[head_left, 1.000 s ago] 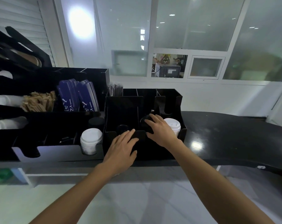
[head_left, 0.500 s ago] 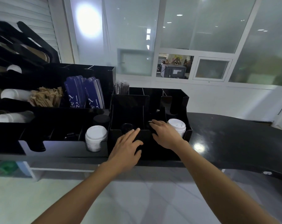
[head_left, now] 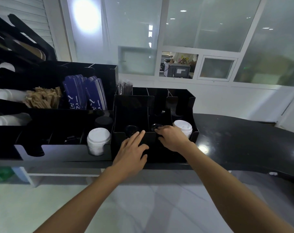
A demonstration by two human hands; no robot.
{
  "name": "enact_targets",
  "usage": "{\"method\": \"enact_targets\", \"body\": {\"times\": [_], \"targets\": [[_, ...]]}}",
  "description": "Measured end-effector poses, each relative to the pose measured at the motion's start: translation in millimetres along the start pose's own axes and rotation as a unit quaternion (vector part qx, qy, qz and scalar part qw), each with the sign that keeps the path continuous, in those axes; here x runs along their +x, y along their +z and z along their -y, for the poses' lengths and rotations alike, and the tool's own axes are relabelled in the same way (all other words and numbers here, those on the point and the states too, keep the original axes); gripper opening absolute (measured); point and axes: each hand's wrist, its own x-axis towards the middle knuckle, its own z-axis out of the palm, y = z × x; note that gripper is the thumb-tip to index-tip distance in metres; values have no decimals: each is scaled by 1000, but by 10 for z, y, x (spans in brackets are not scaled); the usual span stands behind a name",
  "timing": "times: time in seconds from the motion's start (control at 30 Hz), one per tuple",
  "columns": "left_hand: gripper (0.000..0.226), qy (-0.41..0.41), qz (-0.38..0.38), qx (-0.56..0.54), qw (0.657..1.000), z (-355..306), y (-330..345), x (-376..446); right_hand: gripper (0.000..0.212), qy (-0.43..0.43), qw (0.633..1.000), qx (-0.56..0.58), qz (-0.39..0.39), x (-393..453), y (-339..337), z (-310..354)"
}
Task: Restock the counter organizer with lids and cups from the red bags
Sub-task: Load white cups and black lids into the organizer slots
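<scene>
Right now both hands sit at the front wall of the black counter organizer (head_left: pixel 153 148), and the risk lies in how dark everything there is. The left hand (head_left: pixel 132 149) lies flat with straight fingers against the front panel, holding nothing. The right hand (head_left: pixel 172 138) reaches over the rim into the middle slot, fingers bent down onto a stack of black lids (head_left: pixel 155 127); whether it grips them or only presses them I cannot tell. Black lids against black walls are hard to judge, so the stack could sit crooked or catch on the divider unnoticed. Just right of the right hand stands a stack of white lids (head_left: pixel 183 127), nearly touching the wrist; a careless pull back could knock it askew. Left of the left hand, a second white stack (head_left: pixel 98 139) leans at its notch. No red bags show here, so fetching more means looking away from the counter.
</scene>
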Motion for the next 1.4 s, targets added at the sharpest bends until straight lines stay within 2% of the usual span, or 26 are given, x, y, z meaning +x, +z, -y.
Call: {"method": "enact_targets", "body": {"times": [0.1,0.2,0.3,0.4,0.47,0.6,0.73,0.83,0.97,1.2,1.3,1.4], "targets": [[50,17,-6,18,1000,53,-32,29,53,2,1000,0,28,-16,-65,26],[54,41,-5,37,998,133,-101,75,57,8,1000,21,10,-61,-92,56],[51,69,-25,24,997,165,-150,99,55,32,994,77,-66,-210,-90,85],[38,160,-96,1,982,93,-129,70,45,89,974,125,-167,-572,-145,152],[34,197,-124,-34,972,-16,-72,50,40,125,963,132,-198,-914,-157,211],[36,213,-34,-84,973,-345,218,-3,33,202,947,164,-189,-1682,-20,279],[47,269,52,-77,959,-821,595,-96,32,300,933,145,-137,-2548,251,294],[38,313,108,-84,940,-1305,835,-193,31,374,910,138,-110,-3306,398,239],[37,385,134,-106,907,-2082,1110,-400,32,473,866,136,-89,-4434,438,152],[38,505,149,-163,834,-3535,1692,-912,34,575,802,139,-85,-6101,573,-135],[34,534,162,-176,811,-4086,1939,-1155,37,571,804,138,-86,-6490,603,-332],[33,538,184,-171,805,-4464,2227,-1265,32,529,835,123,-89,-6719,694,-495]]}}
